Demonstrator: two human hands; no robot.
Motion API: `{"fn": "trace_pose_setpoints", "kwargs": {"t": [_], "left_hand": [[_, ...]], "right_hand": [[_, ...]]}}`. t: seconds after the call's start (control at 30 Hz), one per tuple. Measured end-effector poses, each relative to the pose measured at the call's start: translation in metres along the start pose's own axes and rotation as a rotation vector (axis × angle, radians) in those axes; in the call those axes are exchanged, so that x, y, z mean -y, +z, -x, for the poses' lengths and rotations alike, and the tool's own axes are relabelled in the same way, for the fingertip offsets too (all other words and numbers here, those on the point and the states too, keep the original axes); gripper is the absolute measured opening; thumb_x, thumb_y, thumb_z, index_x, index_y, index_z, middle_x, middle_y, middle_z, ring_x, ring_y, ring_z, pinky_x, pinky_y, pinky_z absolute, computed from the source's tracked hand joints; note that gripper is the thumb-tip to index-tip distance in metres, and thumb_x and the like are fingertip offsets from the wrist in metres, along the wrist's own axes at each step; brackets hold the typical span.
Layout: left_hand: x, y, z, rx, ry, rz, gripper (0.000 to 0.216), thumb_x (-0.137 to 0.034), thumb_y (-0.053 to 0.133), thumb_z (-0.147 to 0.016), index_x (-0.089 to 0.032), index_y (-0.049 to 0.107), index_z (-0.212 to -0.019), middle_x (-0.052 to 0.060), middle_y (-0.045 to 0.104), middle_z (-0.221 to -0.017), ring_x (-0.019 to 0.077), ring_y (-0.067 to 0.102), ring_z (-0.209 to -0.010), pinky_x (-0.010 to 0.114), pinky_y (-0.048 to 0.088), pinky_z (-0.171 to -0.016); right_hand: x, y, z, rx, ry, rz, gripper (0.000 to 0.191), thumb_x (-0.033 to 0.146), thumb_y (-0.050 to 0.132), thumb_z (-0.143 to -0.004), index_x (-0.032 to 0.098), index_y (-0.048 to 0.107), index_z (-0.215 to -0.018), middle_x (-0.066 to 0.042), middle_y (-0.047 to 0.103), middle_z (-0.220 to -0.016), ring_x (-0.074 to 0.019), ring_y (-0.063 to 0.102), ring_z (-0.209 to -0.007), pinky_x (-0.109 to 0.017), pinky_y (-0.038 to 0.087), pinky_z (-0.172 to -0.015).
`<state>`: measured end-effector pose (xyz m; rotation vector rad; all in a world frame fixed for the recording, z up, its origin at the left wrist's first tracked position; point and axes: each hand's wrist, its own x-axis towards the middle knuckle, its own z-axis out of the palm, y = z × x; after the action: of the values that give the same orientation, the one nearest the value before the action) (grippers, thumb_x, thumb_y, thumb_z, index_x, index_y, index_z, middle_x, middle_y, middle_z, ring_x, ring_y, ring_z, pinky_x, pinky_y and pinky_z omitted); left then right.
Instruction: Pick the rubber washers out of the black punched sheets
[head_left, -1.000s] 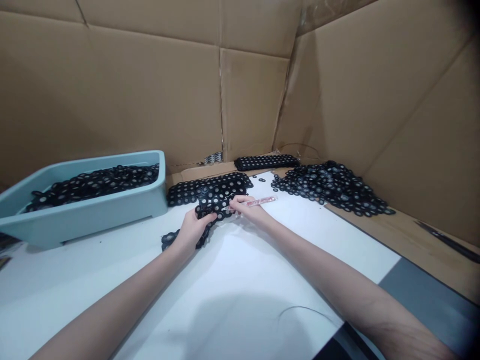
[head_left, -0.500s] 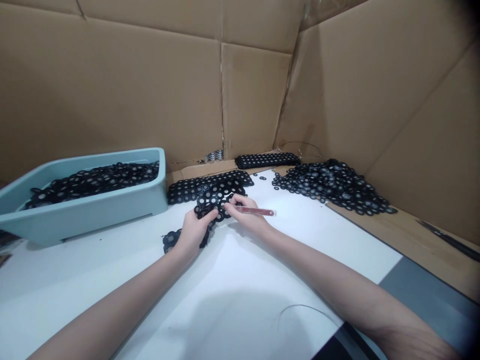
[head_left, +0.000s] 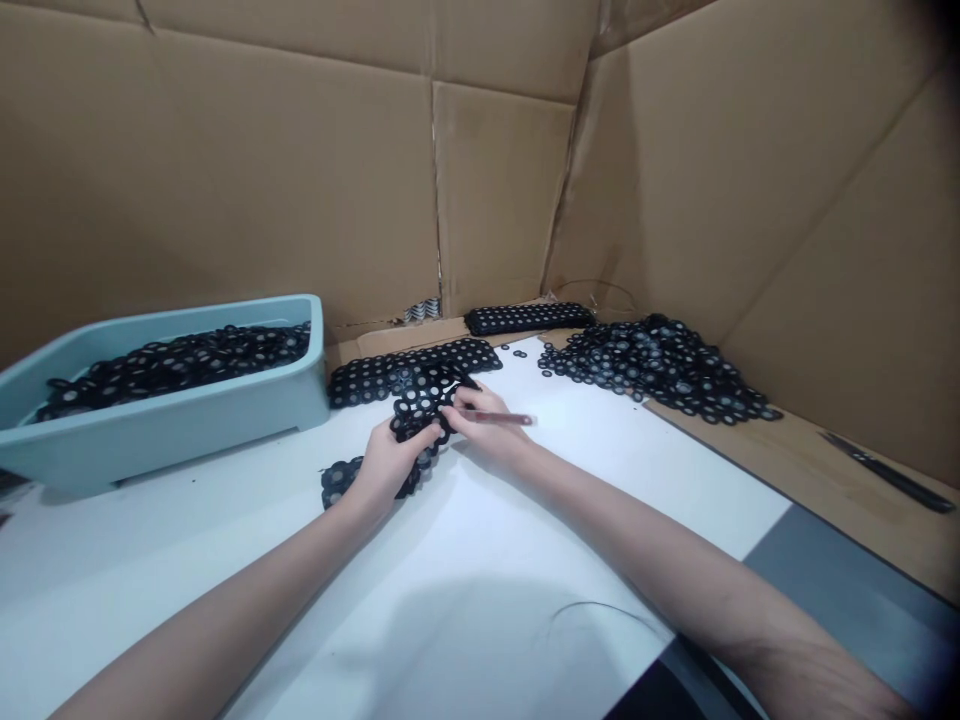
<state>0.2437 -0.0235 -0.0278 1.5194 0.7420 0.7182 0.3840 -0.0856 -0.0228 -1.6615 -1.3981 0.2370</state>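
Note:
A strip of joined black rings hangs bunched between my two hands. My left hand is closed on the strip, its thumb lying across the rings. Part of the strip trails out behind that wrist onto the white table. My right hand is closed round a slim red-handled tool, at the strip's right edge. The fingers hide the tool's tip, so its kind does not show. Just beyond the strip lies a flat sheet of black rings.
At left stands a light-blue tub full of black rings. A heap of loose rings lies at back right. Another ring sheet rests behind, against cardboard walls. Black-handled scissors or a knife lies on the right.
The view has swung slightly right. The red-handled tool has shifted a little and is blurred now. Both hands keep hold of the same things.

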Motion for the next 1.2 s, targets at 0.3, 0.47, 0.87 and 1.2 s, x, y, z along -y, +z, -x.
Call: {"fn": "trace_pose_setpoints", "kwargs": {"t": [0.3,0.47,0.87,1.2], "left_hand": [[-0.001,-0.006,-0.011,-0.118,0.237,-0.145,0.023,-0.038,0.053,-0.070,-0.017,0.059,-0.079,0.002,0.061,-0.081,0.0175,0.053,-0.080,0.025,0.039,-0.073],[0.004,-0.008,-0.015,-0.103,0.280,-0.191,0.030,-0.022,0.049,-0.070,-0.019,0.056,-0.099,0.004,0.058,-0.104,0.0189,0.051,-0.095,0.029,0.035,-0.085],[-0.009,-0.004,-0.005,-0.111,0.233,-0.195,0.021,-0.038,0.057,-0.066,-0.017,0.055,-0.066,-0.002,0.054,-0.063,0.0129,0.046,-0.061,0.022,0.034,-0.058],[-0.003,-0.004,-0.007,-0.063,0.177,-0.116,0.022,-0.038,0.057,-0.067,-0.016,0.056,-0.071,0.000,0.058,-0.070,0.0145,0.049,-0.066,0.023,0.036,-0.061]], "right_hand": [[-0.007,-0.020,-0.013,0.114,0.039,-0.369,0.026,0.033,0.049,-0.072,0.017,0.040,-0.053,0.002,0.050,-0.057,-0.0143,0.054,-0.068,-0.024,0.036,-0.064],[-0.007,-0.019,-0.012,0.126,0.049,-0.406,0.027,0.034,0.050,-0.072,0.017,0.040,-0.053,0.002,0.051,-0.058,-0.0146,0.055,-0.069,-0.024,0.036,-0.065],[0.003,-0.008,-0.004,0.034,0.047,-0.308,0.028,0.036,0.047,-0.073,0.017,0.040,-0.053,0.003,0.046,-0.055,-0.0117,0.048,-0.059,-0.022,0.033,-0.056],[0.004,-0.006,0.001,0.040,0.002,-0.113,0.027,0.037,0.044,-0.077,0.019,0.040,-0.057,0.004,0.038,-0.052,-0.0116,0.039,-0.056,-0.023,0.030,-0.055]]}}
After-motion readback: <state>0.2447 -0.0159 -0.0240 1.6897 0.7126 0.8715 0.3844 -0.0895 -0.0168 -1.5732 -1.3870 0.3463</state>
